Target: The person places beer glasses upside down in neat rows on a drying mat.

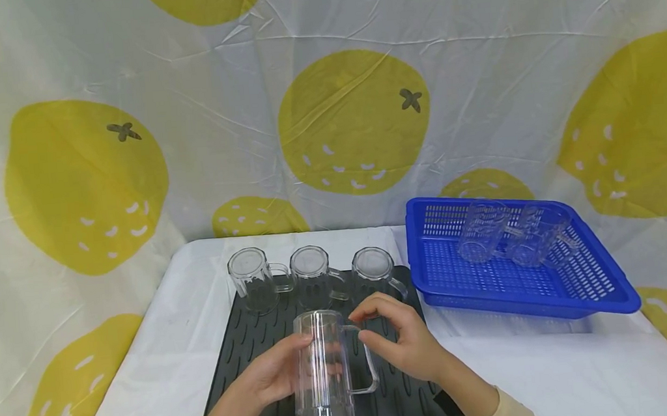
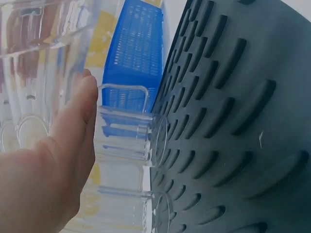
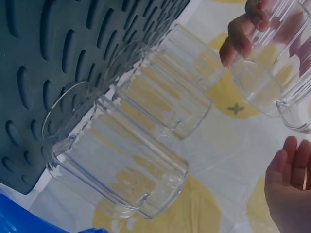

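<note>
A clear ribbed mug is held over the near part of a dark drying mat, its handle to the right. My left hand grips the mug's body from the left, thumb on the near side and fingers behind, seen through the plastic or glass. Beside the handle, my right hand has its fingers loosely bent, fingertips right at the handle's upper end. Along the mat's far edge three similar mugs stand upside down in a row: left mug, middle mug and right mug.
At the back right a blue slotted basket holds more clear mugs lying on their sides. White cloth covers the table, and a lemon-print curtain hangs behind it.
</note>
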Demonstrator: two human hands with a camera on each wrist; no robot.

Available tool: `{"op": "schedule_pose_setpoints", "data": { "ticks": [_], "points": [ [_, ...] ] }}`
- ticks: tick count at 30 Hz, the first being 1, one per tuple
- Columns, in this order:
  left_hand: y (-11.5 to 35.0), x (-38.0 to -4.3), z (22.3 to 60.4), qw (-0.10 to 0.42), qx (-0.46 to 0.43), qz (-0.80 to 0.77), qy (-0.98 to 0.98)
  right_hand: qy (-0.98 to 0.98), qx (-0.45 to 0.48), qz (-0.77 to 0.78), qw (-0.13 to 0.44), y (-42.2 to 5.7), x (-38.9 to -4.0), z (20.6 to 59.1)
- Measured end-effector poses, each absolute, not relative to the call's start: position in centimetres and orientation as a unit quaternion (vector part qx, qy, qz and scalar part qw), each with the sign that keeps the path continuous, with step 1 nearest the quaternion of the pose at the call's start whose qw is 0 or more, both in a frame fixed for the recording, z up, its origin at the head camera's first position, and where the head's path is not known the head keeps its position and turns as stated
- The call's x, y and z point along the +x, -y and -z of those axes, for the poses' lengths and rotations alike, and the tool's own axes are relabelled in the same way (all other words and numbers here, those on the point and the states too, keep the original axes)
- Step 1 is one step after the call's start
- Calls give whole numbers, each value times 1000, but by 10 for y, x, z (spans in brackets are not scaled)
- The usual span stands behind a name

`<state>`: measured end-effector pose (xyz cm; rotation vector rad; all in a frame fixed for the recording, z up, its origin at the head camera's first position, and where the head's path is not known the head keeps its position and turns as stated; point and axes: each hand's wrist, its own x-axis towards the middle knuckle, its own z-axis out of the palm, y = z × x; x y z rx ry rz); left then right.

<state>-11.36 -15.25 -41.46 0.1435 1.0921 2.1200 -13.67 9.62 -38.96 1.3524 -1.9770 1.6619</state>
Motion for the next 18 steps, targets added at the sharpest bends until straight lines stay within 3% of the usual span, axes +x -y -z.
{"op": "schedule_pose_setpoints", "data": {
  "ticks": [3, 10, 18],
  "points": [
    [156, -113, 413, 352, 62, -833, -422, 719, 408, -557, 88, -96, -136, 390],
    [161, -113, 411, 316, 62, -842, -432, 768, 306, -555, -88, -91, -137, 393],
    [172, -112, 414, 277, 88, -813, -505, 757, 304, -563, -134, -82, -139, 398]
  ]
}}
